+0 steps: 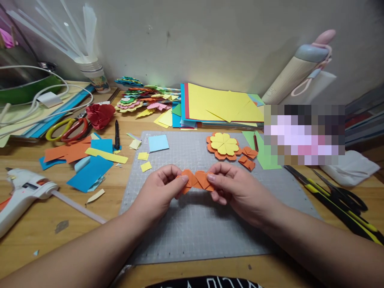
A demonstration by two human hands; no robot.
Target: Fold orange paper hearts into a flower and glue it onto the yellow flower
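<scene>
- Orange folded paper point(195, 182): held over grey mat point(210, 234), ends partly covered; pinched by left hand point(160, 187) at its nine o'clock, right hand point(235, 189) at three.
- Glue gun point(21, 194): cut off, nine o'clock.

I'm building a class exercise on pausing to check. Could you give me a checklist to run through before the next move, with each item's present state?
1. Orange paper gripped by the fingers of both the left hand and right hand: ok.
2. Flower apart from both hands: ok.
3. Mat free of loose squares: not ok; yellow squares and a blue square lie on it.
4. Black scissors apart from both hands: ok.
5. Glue gun off the mat: ok.
6. Glue gun cool: cannot tell.
</scene>
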